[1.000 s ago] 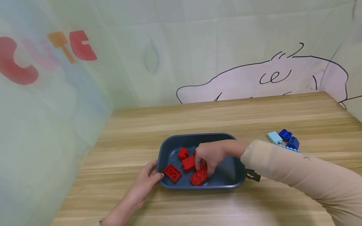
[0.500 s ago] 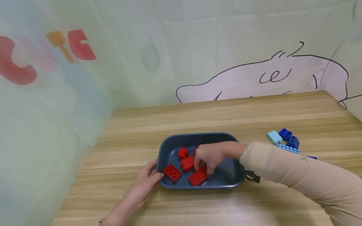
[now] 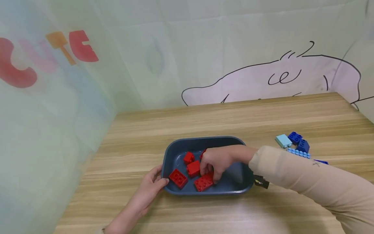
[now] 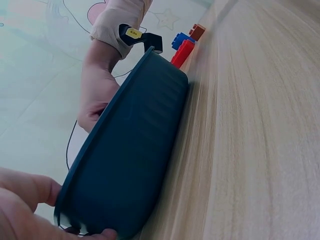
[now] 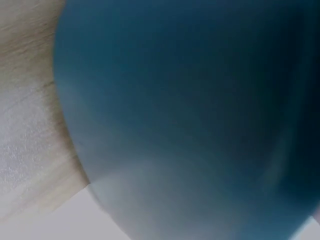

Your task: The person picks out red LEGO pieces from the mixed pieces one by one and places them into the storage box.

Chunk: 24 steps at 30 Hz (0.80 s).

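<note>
A dark blue plastic tub point(image 3: 233, 192) stands on the table with several red toy bricks in it. My left hand point(image 3: 150, 183) holds its left end, thumb over the rim and fingers against the outside wall; the left wrist view shows the same grip. Inside the tub, my right hand point(image 3: 217, 161) has thumb and fingers curled down at the right end of a studded red brick point(image 3: 203, 182). Left of that lie a red brick with its hollow underside up point(image 3: 178, 178), a red brick point(image 3: 193, 169) and a smaller one point(image 3: 189, 158). Another is partly hidden behind the right hand.
At the right lie a light blue brick point(image 3: 283, 140), dark blue bricks point(image 3: 295, 138) and a studded blue strip point(image 3: 298, 153), partly near the right sleeve. In the left wrist view, red point(image 4: 184, 52), blue and brown bricks stand beyond the tub. Printed cloth hangs behind the table.
The studded red brick under my right hand has shifted slightly left within the tub. My left hand stays at the tub's end.
</note>
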Each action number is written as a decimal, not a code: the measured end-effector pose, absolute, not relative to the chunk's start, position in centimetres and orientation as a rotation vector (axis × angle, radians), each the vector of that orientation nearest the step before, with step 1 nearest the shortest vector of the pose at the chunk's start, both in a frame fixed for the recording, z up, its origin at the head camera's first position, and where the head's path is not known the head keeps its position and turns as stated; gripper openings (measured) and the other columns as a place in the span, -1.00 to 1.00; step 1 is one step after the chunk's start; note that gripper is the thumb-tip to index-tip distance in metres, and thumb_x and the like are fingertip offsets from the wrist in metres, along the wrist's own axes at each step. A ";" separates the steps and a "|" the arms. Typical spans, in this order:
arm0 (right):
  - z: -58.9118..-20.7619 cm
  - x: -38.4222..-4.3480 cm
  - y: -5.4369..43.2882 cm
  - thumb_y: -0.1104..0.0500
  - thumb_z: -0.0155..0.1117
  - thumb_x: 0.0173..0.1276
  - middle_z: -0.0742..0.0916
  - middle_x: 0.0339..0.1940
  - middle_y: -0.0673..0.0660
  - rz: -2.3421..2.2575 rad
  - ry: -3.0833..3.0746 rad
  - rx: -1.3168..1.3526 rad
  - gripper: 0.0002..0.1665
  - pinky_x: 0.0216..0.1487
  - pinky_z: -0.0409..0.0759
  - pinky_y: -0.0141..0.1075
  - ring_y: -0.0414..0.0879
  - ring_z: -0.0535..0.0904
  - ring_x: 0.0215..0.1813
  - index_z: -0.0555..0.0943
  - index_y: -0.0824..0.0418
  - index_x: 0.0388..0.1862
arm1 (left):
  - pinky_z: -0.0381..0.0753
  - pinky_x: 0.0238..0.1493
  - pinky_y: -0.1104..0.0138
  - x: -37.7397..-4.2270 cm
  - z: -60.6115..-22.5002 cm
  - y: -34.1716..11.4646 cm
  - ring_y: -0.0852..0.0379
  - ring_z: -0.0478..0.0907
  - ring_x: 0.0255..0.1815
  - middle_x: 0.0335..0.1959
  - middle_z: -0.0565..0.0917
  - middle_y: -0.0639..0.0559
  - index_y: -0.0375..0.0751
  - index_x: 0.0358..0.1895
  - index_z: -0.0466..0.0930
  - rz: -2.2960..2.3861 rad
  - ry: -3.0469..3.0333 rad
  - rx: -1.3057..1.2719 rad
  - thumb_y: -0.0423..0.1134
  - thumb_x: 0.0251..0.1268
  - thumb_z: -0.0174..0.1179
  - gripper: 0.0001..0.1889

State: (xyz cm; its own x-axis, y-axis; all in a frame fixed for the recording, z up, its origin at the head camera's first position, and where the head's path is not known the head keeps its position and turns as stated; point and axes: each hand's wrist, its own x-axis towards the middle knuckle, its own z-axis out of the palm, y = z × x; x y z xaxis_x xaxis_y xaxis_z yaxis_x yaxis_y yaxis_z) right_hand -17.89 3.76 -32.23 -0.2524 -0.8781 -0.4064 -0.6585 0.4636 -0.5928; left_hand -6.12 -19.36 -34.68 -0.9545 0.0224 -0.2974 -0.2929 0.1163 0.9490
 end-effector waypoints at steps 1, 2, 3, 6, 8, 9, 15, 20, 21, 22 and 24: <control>-32.1 -17.9 3.8 0.27 0.46 0.01 0.68 -0.26 -0.07 -0.403 2.002 -1.274 -0.57 -0.17 0.54 -0.51 -0.25 0.56 -0.24 0.66 0.21 -0.06 | 0.47 0.11 0.12 -6.1 -34.7 -19.4 -0.18 0.36 0.20 0.25 0.29 -0.41 -0.55 0.33 0.04 1.923 2.156 -0.263 -0.51 0.18 -0.05 -0.39; -32.0 -17.9 3.8 0.27 0.46 0.01 0.68 -0.25 -0.06 -0.408 2.001 -1.274 -0.56 -0.17 0.54 -0.51 -0.25 0.57 -0.24 0.65 0.21 -0.05 | 0.48 0.11 0.12 -6.1 -34.7 -19.4 -0.17 0.37 0.20 0.26 0.29 -0.41 -0.55 0.34 0.04 1.925 2.157 -0.268 -0.51 0.18 -0.05 -0.39; -31.9 -17.9 3.9 0.27 0.45 0.02 0.68 -0.24 -0.06 -0.411 2.003 -1.274 -0.56 -0.17 0.54 -0.51 -0.25 0.57 -0.23 0.65 0.21 -0.05 | 0.48 0.11 0.12 -6.1 -34.7 -19.4 -0.17 0.37 0.20 0.26 0.29 -0.41 -0.55 0.34 0.04 1.925 2.157 -0.266 -0.51 0.18 -0.06 -0.39; -31.6 -18.0 4.0 0.27 0.45 0.02 0.68 -0.23 -0.07 -0.421 2.010 -1.268 -0.56 -0.16 0.54 -0.51 -0.26 0.56 -0.24 0.65 0.21 -0.04 | 0.47 0.11 0.10 -6.2 -34.8 -19.4 -0.19 0.36 0.20 0.25 0.28 -0.43 -0.57 0.33 0.03 1.920 2.166 -0.254 -0.51 0.19 -0.06 -0.39; -31.4 -18.1 4.0 0.27 0.44 0.03 0.68 -0.23 -0.07 -0.425 2.016 -1.274 -0.57 -0.16 0.54 -0.51 -0.26 0.56 -0.24 0.65 0.20 -0.05 | 0.47 0.11 0.09 -6.2 -34.8 -19.4 -0.19 0.36 0.20 0.25 0.27 -0.44 -0.58 0.33 0.03 1.918 2.170 -0.251 -0.50 0.19 -0.06 -0.39; -31.3 -18.1 4.1 0.27 0.43 0.04 0.68 -0.23 -0.06 -0.428 2.018 -1.282 -0.59 -0.16 0.54 -0.51 -0.26 0.56 -0.23 0.66 0.21 -0.05 | 0.47 0.11 0.08 -6.2 -34.9 -19.5 -0.20 0.36 0.20 0.25 0.27 -0.45 -0.59 0.33 0.02 1.917 2.172 -0.248 -0.50 0.19 -0.06 -0.39; -30.8 -18.4 4.6 0.26 0.42 0.06 0.69 -0.22 0.00 -0.447 2.039 -1.304 -0.62 -0.16 0.55 -0.49 -0.22 0.58 -0.22 0.66 0.21 -0.08 | 0.49 0.10 0.09 -6.2 -34.9 -19.5 -0.19 0.36 0.20 0.24 0.28 -0.44 -0.59 0.32 0.03 1.918 2.173 -0.254 -0.51 0.18 -0.05 -0.39; -30.5 -18.5 5.1 0.24 0.42 0.05 0.69 -0.19 0.03 -0.458 2.056 -1.316 -0.61 -0.12 0.56 -0.44 -0.23 0.58 -0.21 0.66 0.22 -0.07 | 0.50 0.08 0.11 -6.2 -34.9 -19.5 -0.18 0.37 0.19 0.24 0.29 -0.44 -0.59 0.32 0.04 1.918 2.179 -0.251 -0.51 0.17 -0.05 -0.39; -30.5 -18.6 5.3 0.24 0.42 0.05 0.70 -0.18 0.04 -0.462 2.057 -1.328 -0.61 -0.11 0.57 -0.42 -0.23 0.58 -0.20 0.65 0.22 -0.07 | 0.51 0.08 0.11 -6.2 -34.9 -19.5 -0.17 0.37 0.18 0.24 0.29 -0.44 -0.59 0.32 0.04 1.918 2.178 -0.253 -0.51 0.17 -0.05 -0.39; -30.4 -18.6 5.4 0.24 0.42 0.06 0.70 -0.18 0.04 -0.467 2.057 -1.337 -0.61 -0.09 0.57 -0.40 -0.22 0.58 -0.19 0.65 0.23 -0.07 | 0.51 0.08 0.11 -6.2 -35.0 -19.5 -0.17 0.38 0.18 0.24 0.29 -0.44 -0.59 0.32 0.04 1.918 2.178 -0.254 -0.51 0.17 -0.05 -0.39; -30.2 -18.7 5.7 0.26 0.40 0.06 0.69 -0.16 0.05 -0.482 2.057 -1.345 -0.61 -0.07 0.58 -0.36 -0.21 0.59 -0.18 0.64 0.25 -0.07 | 0.51 0.07 0.11 -6.3 -35.0 -19.5 -0.16 0.38 0.18 0.24 0.29 -0.44 -0.59 0.32 0.04 1.915 2.179 -0.257 -0.51 0.17 -0.05 -0.39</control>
